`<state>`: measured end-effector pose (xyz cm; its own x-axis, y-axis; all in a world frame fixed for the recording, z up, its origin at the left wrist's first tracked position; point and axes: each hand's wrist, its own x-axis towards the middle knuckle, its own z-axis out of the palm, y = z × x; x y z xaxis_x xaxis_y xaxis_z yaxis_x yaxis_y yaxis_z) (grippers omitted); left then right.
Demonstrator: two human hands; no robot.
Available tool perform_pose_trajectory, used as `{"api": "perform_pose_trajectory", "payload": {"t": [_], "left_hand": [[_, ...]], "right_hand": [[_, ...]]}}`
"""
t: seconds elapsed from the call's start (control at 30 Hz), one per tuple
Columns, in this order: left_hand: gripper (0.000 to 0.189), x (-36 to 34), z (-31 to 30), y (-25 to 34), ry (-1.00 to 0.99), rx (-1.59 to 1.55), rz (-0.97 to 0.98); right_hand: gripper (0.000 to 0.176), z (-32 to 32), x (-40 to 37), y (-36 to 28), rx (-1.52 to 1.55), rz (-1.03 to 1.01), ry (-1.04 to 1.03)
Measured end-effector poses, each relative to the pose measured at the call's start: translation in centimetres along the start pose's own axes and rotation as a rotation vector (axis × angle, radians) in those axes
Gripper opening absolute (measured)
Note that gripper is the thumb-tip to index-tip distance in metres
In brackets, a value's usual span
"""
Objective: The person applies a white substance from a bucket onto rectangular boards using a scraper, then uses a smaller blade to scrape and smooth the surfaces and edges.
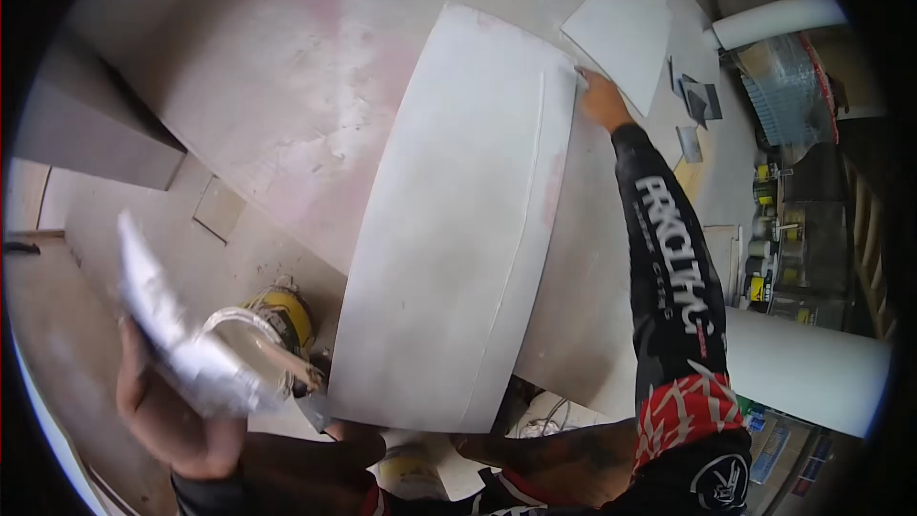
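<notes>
My left hand (181, 420) is wrapped round the lower edge of a flat whitish board (177, 325), which is smeared, shiny and blurred by motion. A long white panel (430, 229) extends away from my knees on the work surface. Along its right side runs a thin raised line of white filler (523, 220). At the panel's far right edge, my right hand (602, 100) has its fingers closed; a small dark bit shows at the fingertips, too small to name. Beneath the board stands an open bucket (296, 311) with a yellow label and a brown-handled tool in it.
More white sheets (626, 24) lie at the far right, beside several grey flat plates (702, 100). White rolls (802, 363) and shelves with yellow-labelled tins (761, 287) line the right side. Another bucket (411, 468) sits between my legs. A grey box-like block (95, 124) stands left.
</notes>
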<state>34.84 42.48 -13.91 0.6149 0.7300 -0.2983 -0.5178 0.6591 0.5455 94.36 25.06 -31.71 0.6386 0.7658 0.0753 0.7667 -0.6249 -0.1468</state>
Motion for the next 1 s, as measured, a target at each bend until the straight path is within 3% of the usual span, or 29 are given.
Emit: {"api": "perform_pose_trajectory", "payload": {"t": [0.03, 0.1, 0.23, 0.33, 0.57, 0.63, 0.67, 0.7, 0.77, 0.8, 1.0], "left_hand": [[0.043, -1.0, -2.2, 1.0, -0.070, 0.008, -0.020], [0.041, -1.1, -1.4, 0.1, 0.098, 0.130, 0.043], [0.040, -0.6, -1.1, -0.5, 0.162, 0.142, -0.010], [0.038, -1.9, -0.8, -0.8, 0.236, 0.132, -0.017], [0.035, -0.2, 2.5, -2.0, 0.084, 0.049, -0.127], [0.035, 0.3, 5.3, -3.0, 0.508, 0.127, 0.012], [0.037, -0.3, 3.8, -2.4, 0.241, 0.051, -0.021], [0.043, -0.9, 2.6, -2.0, 0.206, -0.104, -0.071], [0.041, -1.5, 3.7, -1.4, -0.081, -0.143, -0.240], [0.039, -2.1, 4.8, -2.0, 0.124, -0.122, -0.156], [0.027, -4.0, 5.1, -3.7, -0.051, -0.164, -0.315]], "right_hand": [[0.052, 0.7, 1.4, 0.1, -0.015, 0.062, 0.000], [0.052, 2.3, 4.0, 0.5, -0.028, 0.148, -0.015], [0.050, 2.7, 7.0, 0.2, -0.128, 0.268, -0.088], [0.050, 1.6, 6.4, -1.1, -0.101, 0.193, -0.063], [0.054, 1.0, 2.8, -2.9, 0.059, 0.038, -0.182], [0.055, 0.1, 0.3, -4.2, 0.123, 0.038, -0.244], [0.056, 0.4, -0.9, -4.2, 0.138, -0.011, -0.255], [0.056, 0.6, -2.2, -4.3, 0.154, -0.062, -0.265], [0.056, 0.1, -6.1, -6.2, 0.242, 0.014, -0.297], [0.055, 0.0, -7.9, -7.2, 0.259, 0.011, -0.294], [0.052, -1.0, -20.5, -13.4, 0.288, 0.023, -0.359]]}}
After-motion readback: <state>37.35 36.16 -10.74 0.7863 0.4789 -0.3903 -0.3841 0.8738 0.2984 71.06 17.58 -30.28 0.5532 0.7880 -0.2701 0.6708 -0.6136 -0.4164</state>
